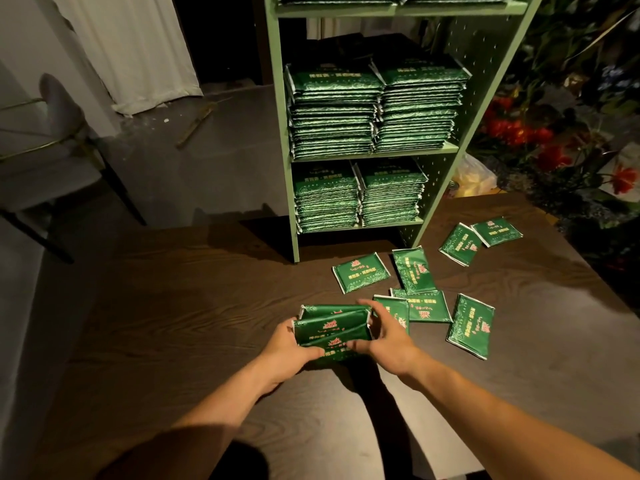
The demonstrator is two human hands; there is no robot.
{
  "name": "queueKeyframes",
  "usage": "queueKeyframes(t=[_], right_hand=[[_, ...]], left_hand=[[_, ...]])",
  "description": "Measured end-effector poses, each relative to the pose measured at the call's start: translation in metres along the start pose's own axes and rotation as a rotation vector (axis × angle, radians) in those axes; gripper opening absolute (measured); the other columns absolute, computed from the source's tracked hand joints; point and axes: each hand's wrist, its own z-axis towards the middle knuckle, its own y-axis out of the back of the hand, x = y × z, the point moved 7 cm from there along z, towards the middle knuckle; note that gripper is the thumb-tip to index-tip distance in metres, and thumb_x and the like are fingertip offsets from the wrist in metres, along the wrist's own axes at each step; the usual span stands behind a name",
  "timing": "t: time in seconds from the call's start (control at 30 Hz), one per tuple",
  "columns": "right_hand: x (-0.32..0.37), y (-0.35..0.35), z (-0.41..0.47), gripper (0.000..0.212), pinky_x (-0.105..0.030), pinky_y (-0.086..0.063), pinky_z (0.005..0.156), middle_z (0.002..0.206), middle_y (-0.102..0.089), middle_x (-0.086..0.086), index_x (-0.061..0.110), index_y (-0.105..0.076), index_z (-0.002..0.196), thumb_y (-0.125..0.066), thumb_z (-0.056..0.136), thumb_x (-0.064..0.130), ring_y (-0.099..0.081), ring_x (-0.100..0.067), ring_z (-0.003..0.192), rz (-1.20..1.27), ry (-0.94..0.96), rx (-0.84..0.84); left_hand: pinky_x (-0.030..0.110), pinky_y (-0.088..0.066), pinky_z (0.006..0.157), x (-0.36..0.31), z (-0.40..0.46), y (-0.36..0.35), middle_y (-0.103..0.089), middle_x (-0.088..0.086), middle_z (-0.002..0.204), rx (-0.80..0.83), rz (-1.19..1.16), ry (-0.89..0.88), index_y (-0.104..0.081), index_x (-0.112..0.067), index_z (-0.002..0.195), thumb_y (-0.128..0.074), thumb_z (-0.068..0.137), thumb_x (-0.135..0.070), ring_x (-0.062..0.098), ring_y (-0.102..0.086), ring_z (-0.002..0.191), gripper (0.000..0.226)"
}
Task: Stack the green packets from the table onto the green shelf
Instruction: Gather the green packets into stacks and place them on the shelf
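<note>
- Green shelf [281, 140]: mid + lower levels already loaded w/ two side-by-side stacks each; top level also holds packets, mostly out of frame.
- Left hand [287, 344] + right hand [384, 337]: both curled round a small bundle of green packets [332, 329], gripping it from either end, low over the dark table [173, 289] near its front edge.
- Loose packets [362, 271]: approx. seven left, scattered on table to the right, betw. bundle and shelf foot; some overlap.
- Est. well past halfway; bundle + the loose ones not yet shelved.
</note>
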Motion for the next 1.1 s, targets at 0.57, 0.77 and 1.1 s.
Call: queueKeyframes(t=[0.57,0.77,1.1], right_hand=[[-0.012,-0.011,-0.004,0.04,-0.036,-0.048,0.095,0.118,-0.047,0.0,0.022,-0.047,0.123,-0.067,0.09,0.035,-0.052,-0.021,0.106,-1.175,0.276,0.007],[-0.01,-0.007,-0.004,0.032,-0.028,-0.047,0.096,0.116,-0.056,-0.004,0.02,-0.057,0.117,-0.07,0.088,0.022,-0.057,-0.021,0.105,-1.029,0.204,0.099],[0.037,0.02,-0.009,0.046,-0.016,-0.046,0.087,0.115,-0.064,0.0,0.015,-0.054,0.12,-0.079,0.082,0.013,-0.061,-0.015,0.107,-0.969,0.228,0.102]], left_hand=[[0.033,-0.049,0.095,0.02,0.002,-0.003,-0.059,-0.003,0.117,0.126,0.738,-0.05,-0.045,-0.029,0.129,-0.08,0.083,-0.028,0.015,-0.058,0.107,0.058],[0.036,-0.058,0.09,0.009,0.004,-0.006,-0.063,0.0,0.11,0.138,0.649,-0.108,-0.047,-0.041,0.108,-0.079,0.082,-0.013,0.012,-0.067,0.096,0.05],[0.019,-0.054,0.078,-0.046,0.006,-0.002,-0.071,-0.009,0.098,0.215,0.656,-0.218,-0.066,-0.026,0.102,-0.079,0.086,-0.017,-0.001,-0.067,0.09,0.022]])
